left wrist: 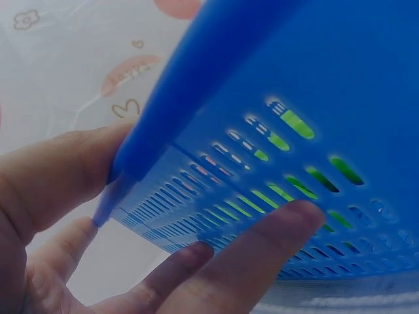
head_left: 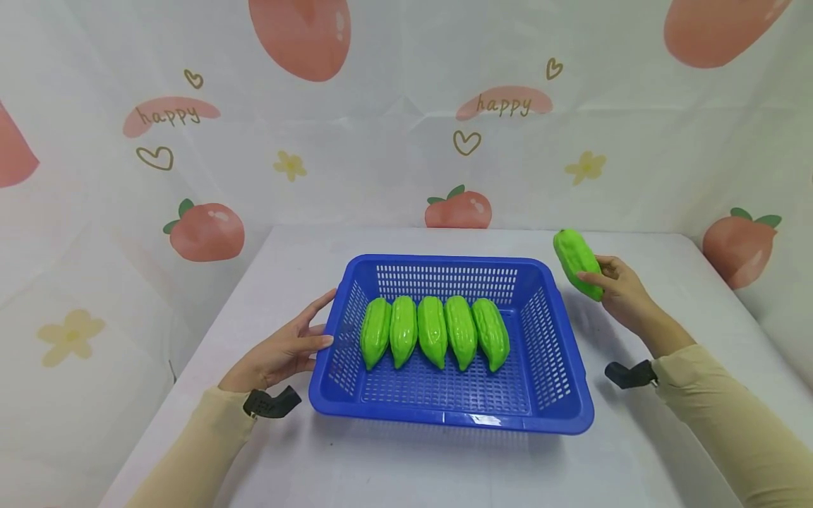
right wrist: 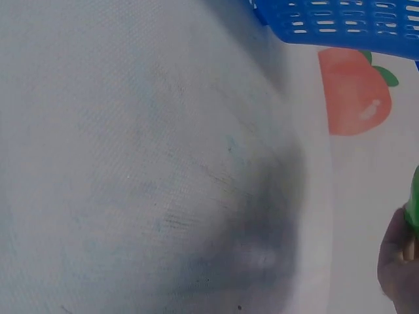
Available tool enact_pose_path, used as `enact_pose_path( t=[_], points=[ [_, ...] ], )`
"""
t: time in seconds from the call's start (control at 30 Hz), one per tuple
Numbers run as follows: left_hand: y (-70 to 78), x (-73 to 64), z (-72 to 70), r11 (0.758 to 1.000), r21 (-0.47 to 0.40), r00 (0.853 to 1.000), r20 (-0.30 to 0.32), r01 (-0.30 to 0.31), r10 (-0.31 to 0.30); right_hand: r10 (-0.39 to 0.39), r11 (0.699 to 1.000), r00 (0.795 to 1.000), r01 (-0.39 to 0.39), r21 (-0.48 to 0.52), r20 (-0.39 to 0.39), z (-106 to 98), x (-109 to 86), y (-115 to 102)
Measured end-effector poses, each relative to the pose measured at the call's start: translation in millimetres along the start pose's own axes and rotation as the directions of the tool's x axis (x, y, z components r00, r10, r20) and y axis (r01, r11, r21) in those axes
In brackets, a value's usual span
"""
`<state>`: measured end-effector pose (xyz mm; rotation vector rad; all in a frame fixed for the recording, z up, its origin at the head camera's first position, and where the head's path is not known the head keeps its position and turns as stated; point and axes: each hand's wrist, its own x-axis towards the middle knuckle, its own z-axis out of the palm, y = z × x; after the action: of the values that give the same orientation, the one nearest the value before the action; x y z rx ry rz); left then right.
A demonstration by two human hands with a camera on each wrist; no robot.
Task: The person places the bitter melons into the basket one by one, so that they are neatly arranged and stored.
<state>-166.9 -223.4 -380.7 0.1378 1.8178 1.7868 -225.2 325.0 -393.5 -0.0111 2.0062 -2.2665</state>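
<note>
My right hand [head_left: 619, 289] holds a bright green bitter melon [head_left: 576, 259] between thumb and fingers, raised beyond the right side of a blue plastic basket [head_left: 451, 418]. Only a sliver of this bitter melon [right wrist: 414, 206] and part of the hand [right wrist: 397, 261] show at the right edge of the right wrist view. Inside the basket, several glossy bitter melons [head_left: 432, 331] lie side by side in a row, left of centre. My left hand [head_left: 286, 349] touches the basket's left side. In the left wrist view, its extended fingers [left wrist: 255, 252] rest against the slotted outer wall.
Underneath is a white table [head_left: 381, 466], with a printed cloth [head_left: 381, 155] hanging behind it. A black wrist device [head_left: 272, 403] sits on the left wrist and another black device [head_left: 629, 375] on the right. Bare basket floor [head_left: 444, 395] shows in front of the row.
</note>
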Motion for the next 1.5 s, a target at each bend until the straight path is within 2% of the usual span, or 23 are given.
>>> enact_pose_path(
  t=[0.2, 0.33, 0.47, 0.67, 0.83, 1.1, 1.23, 1.33, 1.5],
  points=[
    [-0.9, -0.8, -2.1, 1.0, 0.006, 1.0, 0.009, -0.008, 0.008, -0.026, 1.0, 0.999, 0.025, 0.005, 0.04, -0.6, -0.6, -3.3],
    [-1.7, -0.8, -2.7, 1.0, 0.001, 1.0, 0.016, -0.015, 0.015, -0.013, 0.999, 0.996, 0.016, -0.033, 0.092, 0.2, -2.0, -7.1],
    [-2.2, -0.7, -2.5, 1.0, -0.005, 1.0, 0.01, -0.012, 0.012, -0.033, 0.995, 0.991, 0.044, -0.087, 0.127, 3.1, -3.1, -9.1],
    [-2.3, -0.6, -2.4, 1.0, -0.006, 1.0, 0.012, -0.013, 0.013, -0.047, 0.995, 0.989, 0.058, -0.081, 0.137, 5.3, -4.8, -10.1],
    [-2.7, -0.5, -3.0, 1.0, -0.008, 0.999, 0.028, -0.016, 0.016, -0.061, 0.997, 0.99, 0.068, -0.048, 0.128, 5.5, -4.5, -11.3],
    [-2.7, -0.2, -3.1, 1.0, -0.012, 1.0, 0.024, -0.013, 0.014, -0.128, 0.987, 0.986, 0.117, 0.108, 0.103, 7.6, -3.2, -18.2],
    [-2.7, -0.4, -3.2, 1.0, -0.007, 1.0, 0.029, -0.013, 0.013, -0.153, 0.983, 0.985, 0.143, 0.117, 0.079, 8.0, -4.3, -22.5],
    [-2.3, -0.6, -3.0, 1.0, 0.0, 0.999, 0.031, -0.014, 0.014, -0.204, 0.975, 0.976, 0.195, 0.111, 0.078, 8.8, -5.4, -26.0],
    [-1.4, -0.7, -2.4, 1.0, -0.004, 1.0, 0.024, -0.014, 0.014, -0.311, 0.938, 0.946, 0.291, 0.186, 0.091, 12.6, -7.3, -32.5]
  ],
)
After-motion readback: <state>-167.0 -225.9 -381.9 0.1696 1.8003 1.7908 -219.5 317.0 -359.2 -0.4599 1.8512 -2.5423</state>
